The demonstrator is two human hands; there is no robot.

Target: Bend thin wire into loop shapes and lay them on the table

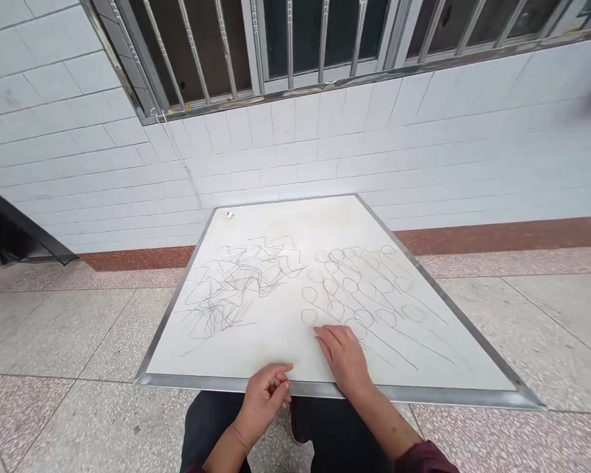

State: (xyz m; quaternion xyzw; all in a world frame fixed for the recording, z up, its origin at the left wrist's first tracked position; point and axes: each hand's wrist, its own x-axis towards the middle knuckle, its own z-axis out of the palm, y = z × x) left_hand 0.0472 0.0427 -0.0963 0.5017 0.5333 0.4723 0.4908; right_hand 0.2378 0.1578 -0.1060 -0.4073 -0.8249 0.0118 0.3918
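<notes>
A white board (pixel 276 341) with a grey metal frame lies flat before me. Tangled pencil-like scribbles (pixel 246 279) cover its left part; rows of circles and long slanting lines (pixel 379 286) fill the right. My right hand (pixel 343 355) rests on the board at the lower edge of the circles, fingers pressed together; whether anything small is under them is hidden. Over the front rim, my left hand (pixel 267 396) is curled, thumb near the fingers, with nothing visible in it.
A small white and red object (pixel 229 215) lies at the board's far left corner. Beyond stands a white tiled wall (pixel 295 157) below a barred window (pixel 276 46). Stone floor tiles (pixel 79 328) surround the board, and my legs (pixel 345 433) are under its front edge.
</notes>
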